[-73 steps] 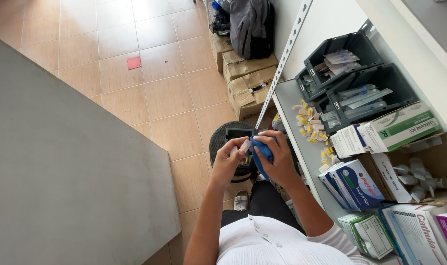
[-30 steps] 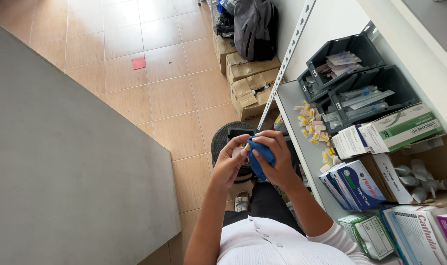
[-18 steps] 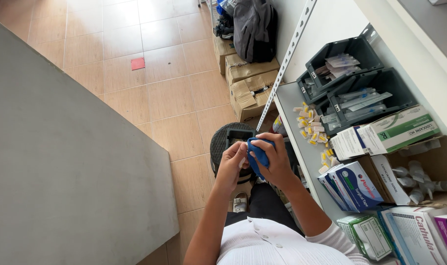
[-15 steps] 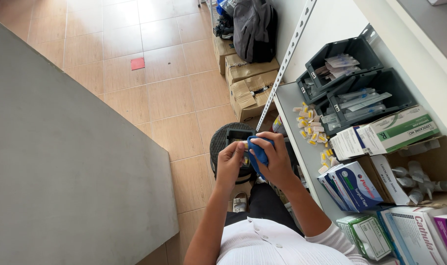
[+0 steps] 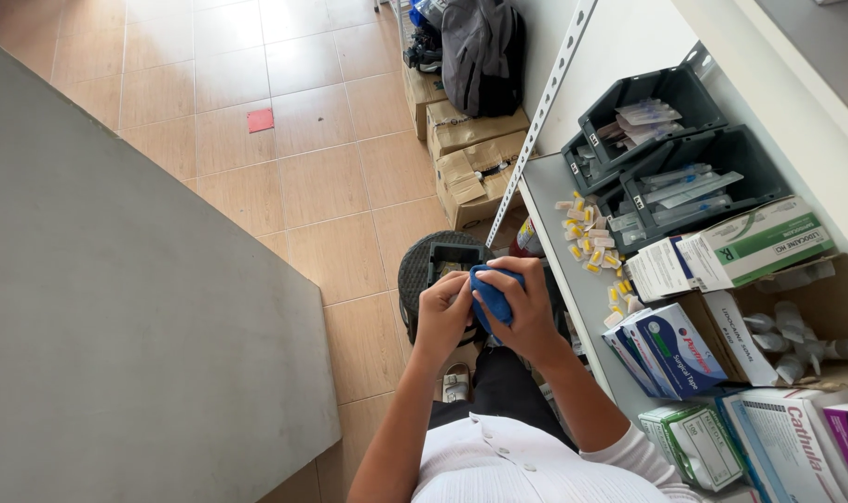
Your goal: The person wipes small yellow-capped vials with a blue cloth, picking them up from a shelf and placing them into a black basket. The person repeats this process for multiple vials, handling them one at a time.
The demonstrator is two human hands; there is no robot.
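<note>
Both hands meet in front of the person's chest, near the bench [image 5: 573, 279] on the right. The right hand [image 5: 526, 312] wraps a small blue object [image 5: 492, 296], while the left hand [image 5: 442, 317] pinches its near-left edge, above a dark round stool [image 5: 419, 270].

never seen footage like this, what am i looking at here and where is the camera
There is no machine here: a person is working with two bare hands, and the one camera sits on their head, looking down. That is why you see their white shirt at the bottom and the tiled floor far below. The right hand grips a small blue object; the left hand touches it from the other side. To the right is a grey shelf with dark bins of wrapped supplies, small yellow-capped pieces and boxes of medical goods. Cardboard boxes stand on the floor, and a grey surface fills the left.
</note>
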